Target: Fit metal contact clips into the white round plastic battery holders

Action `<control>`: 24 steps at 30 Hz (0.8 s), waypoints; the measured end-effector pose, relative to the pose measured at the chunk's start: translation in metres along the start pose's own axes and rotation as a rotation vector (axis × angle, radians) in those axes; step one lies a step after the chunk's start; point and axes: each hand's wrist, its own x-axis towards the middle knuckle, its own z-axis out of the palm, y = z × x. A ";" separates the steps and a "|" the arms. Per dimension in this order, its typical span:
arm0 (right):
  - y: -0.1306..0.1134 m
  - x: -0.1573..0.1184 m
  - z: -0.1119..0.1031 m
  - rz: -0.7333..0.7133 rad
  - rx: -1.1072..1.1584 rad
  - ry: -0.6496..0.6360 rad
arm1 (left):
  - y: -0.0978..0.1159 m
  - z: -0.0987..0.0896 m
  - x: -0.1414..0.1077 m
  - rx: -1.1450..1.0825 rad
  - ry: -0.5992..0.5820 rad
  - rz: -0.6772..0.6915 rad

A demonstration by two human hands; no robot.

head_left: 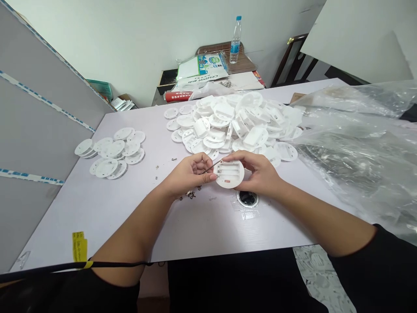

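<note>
A round white plastic part point(233, 181) with a rectangular recess is held above the table, tilted toward the camera. My right hand point(260, 174) grips it at its right side and top edge. My left hand point(195, 173) is closed around a thin dark rod-like tool point(212, 166), whose far end reaches the part's upper left edge; the left thumb touches the part's left rim. Small metal pieces point(190, 194) lie on the table just below my left hand. Beneath my right hand sits a round black disc with a white rim point(247, 198).
A large heap of white round parts point(224, 121) lies behind my hands, and a smaller group point(112, 149) at the left. Clear plastic bags point(352, 152) cover the right side. A water bottle point(235, 41) stands beyond the table point(195, 230). A black cable point(114, 264) crosses the lower left.
</note>
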 end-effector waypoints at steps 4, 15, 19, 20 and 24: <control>-0.001 -0.001 0.000 -0.017 0.022 0.009 | 0.002 0.000 0.000 -0.090 -0.024 -0.058; -0.005 0.000 0.001 -0.088 0.037 0.023 | -0.002 -0.001 0.001 -0.148 -0.086 -0.057; -0.005 -0.001 0.001 -0.120 -0.015 0.039 | -0.004 0.002 0.002 -0.138 -0.056 -0.050; -0.005 0.000 0.000 -0.133 -0.032 0.044 | -0.005 0.003 0.003 -0.142 -0.054 -0.046; -0.007 0.001 0.000 -0.168 -0.086 0.047 | -0.007 0.005 0.004 -0.159 -0.078 -0.030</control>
